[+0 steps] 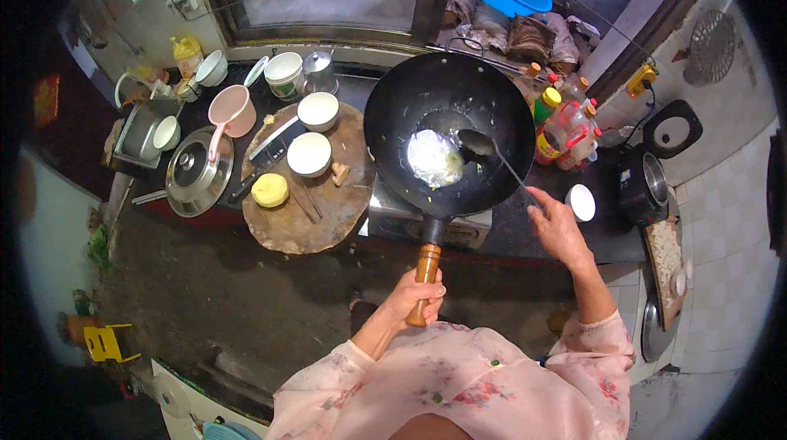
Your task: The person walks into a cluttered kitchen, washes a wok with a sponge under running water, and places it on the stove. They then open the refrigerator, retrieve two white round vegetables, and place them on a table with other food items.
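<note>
My left hand (415, 297) grips the wooden handle (424, 274) of a large black wok (406, 96). Below the wok shows the metal front of a gas stove (393, 212). In my right hand (556, 225) is the thin handle of a dark metal cooking spatula or ladle (476, 142), its head down inside the wok. Left of that head lies a bright whitish mass (433, 158), too overexposed to identify, with a yellowish-green tinge at its lower right. Small green bits cling to the wok's inner wall.
Left of the wok, a round wooden chopping board (332, 219) carries white bowls (309, 154), a cleaver (264, 157), a peeled potato (269, 190) and chopsticks (304, 203). Several bottles (562, 120) crowd the wok's right side. Farther right are a white bowl (580, 203) and a rice cooker (642, 185) with its lid up.
</note>
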A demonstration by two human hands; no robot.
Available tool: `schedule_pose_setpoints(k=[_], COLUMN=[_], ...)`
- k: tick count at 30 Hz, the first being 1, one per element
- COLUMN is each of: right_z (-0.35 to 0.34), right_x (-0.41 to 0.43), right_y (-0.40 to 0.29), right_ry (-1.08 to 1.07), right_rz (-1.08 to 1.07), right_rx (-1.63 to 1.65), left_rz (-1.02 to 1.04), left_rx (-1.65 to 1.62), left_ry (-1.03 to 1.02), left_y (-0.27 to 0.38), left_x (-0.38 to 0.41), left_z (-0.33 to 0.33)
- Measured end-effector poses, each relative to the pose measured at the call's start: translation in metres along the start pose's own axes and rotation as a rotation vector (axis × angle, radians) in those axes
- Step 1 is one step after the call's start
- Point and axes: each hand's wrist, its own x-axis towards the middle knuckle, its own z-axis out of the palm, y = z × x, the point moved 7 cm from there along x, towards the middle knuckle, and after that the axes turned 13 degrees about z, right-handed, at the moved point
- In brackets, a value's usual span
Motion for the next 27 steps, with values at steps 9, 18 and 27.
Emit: schedule_pose_setpoints(k=[9, 18, 27], right_z=[0.000, 0.017, 0.039], right_x=[-0.014, -0.020, -0.031], right_y=[-0.029, -0.093, -0.149], right_ry=[-0.079, -0.150, -0.134], right_rz=[0.113, 0.038, -0.049], right_rx=[0.488, 0.612, 0.602], left_rz=[-0.029, -0.044, -0.032], left_rx=[-0.160, -0.268, -0.333], left_ry=[-0.068, -0.165, -0.181], left_y=[0.021, 0.056, 0.085], left_x=[-0.012, -0.045, -0.064], left_z=[0.003, 0.004, -0.002])
